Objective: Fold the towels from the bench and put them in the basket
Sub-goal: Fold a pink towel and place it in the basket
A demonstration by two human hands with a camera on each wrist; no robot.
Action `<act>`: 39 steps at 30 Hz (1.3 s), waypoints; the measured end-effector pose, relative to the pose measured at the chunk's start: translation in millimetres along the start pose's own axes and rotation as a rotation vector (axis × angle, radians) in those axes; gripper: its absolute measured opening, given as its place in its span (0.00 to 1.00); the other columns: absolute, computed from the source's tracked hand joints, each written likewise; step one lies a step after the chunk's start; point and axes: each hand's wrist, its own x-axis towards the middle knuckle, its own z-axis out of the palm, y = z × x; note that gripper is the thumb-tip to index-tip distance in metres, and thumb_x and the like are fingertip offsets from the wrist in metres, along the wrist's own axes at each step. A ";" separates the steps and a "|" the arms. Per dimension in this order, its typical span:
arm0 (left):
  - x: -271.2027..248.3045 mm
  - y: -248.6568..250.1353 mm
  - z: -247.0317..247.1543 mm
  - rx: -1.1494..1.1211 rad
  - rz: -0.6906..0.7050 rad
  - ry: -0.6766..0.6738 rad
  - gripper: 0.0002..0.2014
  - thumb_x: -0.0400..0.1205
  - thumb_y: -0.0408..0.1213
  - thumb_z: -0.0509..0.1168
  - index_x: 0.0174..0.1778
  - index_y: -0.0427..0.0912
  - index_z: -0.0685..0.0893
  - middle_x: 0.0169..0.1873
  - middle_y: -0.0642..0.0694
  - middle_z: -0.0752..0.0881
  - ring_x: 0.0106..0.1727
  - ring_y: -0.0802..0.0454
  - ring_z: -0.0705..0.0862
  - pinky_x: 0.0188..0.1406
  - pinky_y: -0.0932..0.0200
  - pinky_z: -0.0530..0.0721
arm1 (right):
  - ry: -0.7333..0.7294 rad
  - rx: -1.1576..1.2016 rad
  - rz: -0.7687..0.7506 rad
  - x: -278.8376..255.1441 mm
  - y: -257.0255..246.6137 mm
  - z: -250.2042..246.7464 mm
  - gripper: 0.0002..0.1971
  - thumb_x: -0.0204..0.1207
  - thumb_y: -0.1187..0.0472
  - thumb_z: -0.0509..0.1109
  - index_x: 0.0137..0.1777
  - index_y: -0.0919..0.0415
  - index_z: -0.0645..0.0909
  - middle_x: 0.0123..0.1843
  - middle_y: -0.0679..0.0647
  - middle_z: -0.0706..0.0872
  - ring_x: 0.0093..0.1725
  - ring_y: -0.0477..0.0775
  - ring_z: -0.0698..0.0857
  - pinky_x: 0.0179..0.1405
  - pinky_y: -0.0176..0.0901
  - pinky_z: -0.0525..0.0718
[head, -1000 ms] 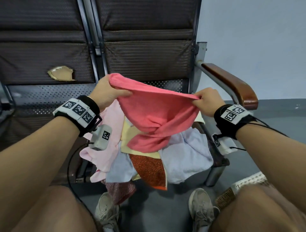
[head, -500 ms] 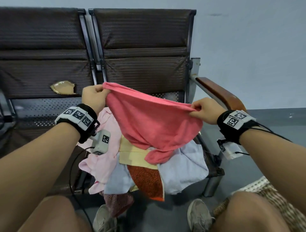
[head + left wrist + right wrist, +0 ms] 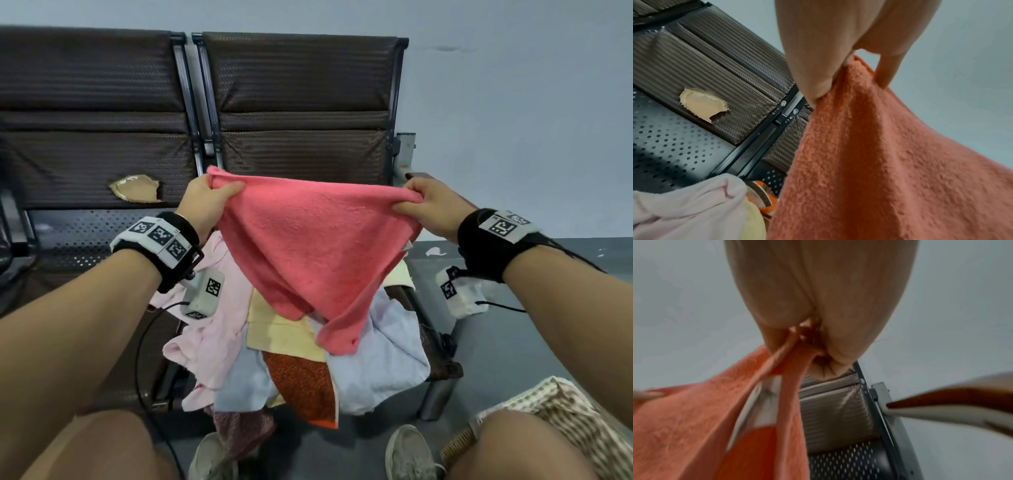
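While raised apart, hands [image 3: 315, 209] pinch coral towel [image 3: 318, 253].

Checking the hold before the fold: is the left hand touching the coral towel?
Touching. The left wrist view shows the left hand pinching the coral towel at its corner.

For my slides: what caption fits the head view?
Both hands stretch a coral towel above the towel pile.

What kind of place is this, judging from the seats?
Probably a waiting area: linked padded seats with a perforated metal base, a wooden armrest, a plain wall.
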 end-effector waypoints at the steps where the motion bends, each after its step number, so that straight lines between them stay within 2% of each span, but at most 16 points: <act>1: 0.3 3.2 -2.0 0.042 0.038 0.000 0.03 0.81 0.35 0.72 0.43 0.46 0.86 0.39 0.48 0.88 0.38 0.58 0.86 0.42 0.62 0.84 | -0.006 -0.096 -0.022 1.3 -5.4 -4.2 0.10 0.77 0.56 0.76 0.57 0.56 0.85 0.52 0.51 0.87 0.53 0.56 0.86 0.54 0.50 0.83; 3: 1.3 11.0 -7.8 0.123 0.108 0.019 0.04 0.82 0.34 0.71 0.51 0.40 0.88 0.44 0.45 0.89 0.43 0.55 0.86 0.47 0.60 0.84 | -0.053 -0.345 -0.054 5.5 -11.4 -9.5 0.10 0.80 0.54 0.73 0.58 0.53 0.85 0.53 0.49 0.87 0.56 0.57 0.85 0.53 0.45 0.80; 4: 1.0 15.1 -10.5 0.173 0.145 0.022 0.07 0.82 0.32 0.71 0.54 0.38 0.89 0.43 0.46 0.89 0.43 0.56 0.86 0.47 0.63 0.84 | -0.109 -0.423 -0.047 5.7 -14.3 -10.7 0.03 0.80 0.56 0.70 0.50 0.50 0.85 0.46 0.48 0.87 0.53 0.58 0.86 0.44 0.42 0.78; 6: 0.2 21.4 -12.8 0.247 0.198 0.017 0.09 0.80 0.31 0.72 0.56 0.37 0.91 0.42 0.49 0.90 0.43 0.62 0.87 0.46 0.71 0.84 | -0.171 -0.454 0.036 7.2 -16.4 -11.1 0.12 0.79 0.61 0.65 0.36 0.47 0.81 0.35 0.46 0.84 0.44 0.58 0.85 0.33 0.39 0.73; 9: -0.4 28.1 -9.6 0.253 0.182 0.058 0.05 0.80 0.34 0.73 0.47 0.37 0.92 0.40 0.46 0.89 0.43 0.58 0.84 0.47 0.70 0.81 | -0.049 -0.328 0.152 10.4 -23.9 -8.8 0.12 0.70 0.59 0.58 0.28 0.51 0.79 0.33 0.51 0.84 0.42 0.60 0.84 0.39 0.43 0.77; 12: 5.0 32.9 -6.8 0.265 0.121 0.118 0.11 0.82 0.45 0.72 0.39 0.43 0.87 0.32 0.47 0.81 0.35 0.57 0.76 0.26 0.72 0.71 | 0.067 -0.129 0.217 14.1 -34.6 -5.9 0.12 0.66 0.56 0.52 0.30 0.56 0.76 0.39 0.59 0.84 0.43 0.61 0.82 0.44 0.47 0.78; 15: 10.2 36.0 -10.2 0.270 0.019 0.157 0.22 0.79 0.56 0.72 0.26 0.44 0.80 0.25 0.48 0.75 0.27 0.58 0.72 0.18 0.72 0.67 | 0.128 0.097 0.291 13.2 -46.5 -8.3 0.18 0.67 0.42 0.59 0.34 0.58 0.78 0.42 0.61 0.85 0.39 0.60 0.81 0.36 0.47 0.74; 17: 11.6 37.7 -7.8 0.183 -0.060 0.167 0.19 0.78 0.53 0.74 0.28 0.44 0.83 0.26 0.50 0.79 0.26 0.61 0.75 0.18 0.75 0.70 | 0.166 0.325 0.396 12.2 -51.0 -8.4 0.21 0.66 0.38 0.72 0.39 0.58 0.85 0.39 0.55 0.88 0.35 0.57 0.86 0.31 0.44 0.79; 21: 6.4 51.4 15.3 -0.282 -0.227 0.224 0.07 0.77 0.38 0.76 0.37 0.42 0.85 0.27 0.51 0.81 0.26 0.56 0.78 0.17 0.69 0.72 | 0.147 0.559 0.410 15.2 -61.6 -0.2 0.20 0.74 0.48 0.77 0.51 0.68 0.86 0.41 0.60 0.89 0.35 0.57 0.87 0.36 0.50 0.87; 26: -31.4 71.2 66.0 -0.357 -0.236 -0.030 0.10 0.78 0.41 0.74 0.34 0.41 0.86 0.27 0.47 0.81 0.25 0.52 0.78 0.26 0.63 0.74 | 0.019 0.700 0.362 10.6 -94.8 20.6 0.17 0.79 0.58 0.75 0.56 0.75 0.83 0.45 0.66 0.86 0.43 0.63 0.88 0.53 0.62 0.91; 29: -59.0 75.7 92.4 -0.287 -0.120 -0.214 0.07 0.80 0.39 0.73 0.40 0.39 0.91 0.32 0.45 0.86 0.27 0.55 0.82 0.28 0.63 0.78 | -0.031 0.744 0.347 3.8 -117.4 29.8 0.11 0.84 0.58 0.69 0.55 0.67 0.81 0.39 0.63 0.81 0.32 0.56 0.83 0.29 0.43 0.88; 31: -70.0 75.5 101.8 -0.157 -0.034 -0.267 0.05 0.80 0.36 0.73 0.43 0.38 0.92 0.37 0.43 0.90 0.36 0.53 0.86 0.40 0.58 0.86 | -0.079 0.756 0.348 -2.0 -125.4 31.6 0.14 0.87 0.54 0.64 0.59 0.66 0.80 0.34 0.59 0.79 0.27 0.52 0.80 0.22 0.37 0.81; 33: -76.9 75.4 101.5 -0.103 -0.012 -0.304 0.04 0.80 0.31 0.71 0.43 0.37 0.92 0.41 0.41 0.90 0.43 0.51 0.87 0.49 0.54 0.86 | -0.144 0.757 0.321 -9.1 -125.6 31.3 0.19 0.86 0.53 0.66 0.62 0.71 0.82 0.38 0.62 0.82 0.29 0.53 0.81 0.28 0.42 0.86; 35: -78.9 74.0 95.6 -0.155 -0.049 -0.378 0.07 0.80 0.29 0.67 0.44 0.34 0.92 0.41 0.42 0.91 0.43 0.51 0.89 0.47 0.56 0.87 | -0.181 0.745 0.279 -14.0 -119.3 32.2 0.17 0.85 0.58 0.67 0.60 0.75 0.85 0.44 0.66 0.84 0.38 0.58 0.83 0.49 0.54 0.89; 37: -76.4 70.8 87.0 -0.172 -0.073 -0.392 0.12 0.82 0.31 0.61 0.45 0.36 0.91 0.39 0.43 0.93 0.40 0.50 0.91 0.42 0.59 0.88 | -0.171 0.741 0.248 -16.7 -112.0 33.8 0.14 0.85 0.64 0.63 0.43 0.71 0.87 0.36 0.62 0.82 0.36 0.57 0.79 0.48 0.54 0.85; 39: -70.4 62.8 80.3 -0.154 -0.081 -0.271 0.13 0.81 0.30 0.58 0.47 0.36 0.89 0.38 0.41 0.92 0.36 0.49 0.90 0.40 0.57 0.87 | -0.171 0.694 0.228 -16.8 -107.0 35.6 0.11 0.84 0.68 0.60 0.46 0.67 0.84 0.34 0.59 0.78 0.35 0.55 0.76 0.41 0.48 0.82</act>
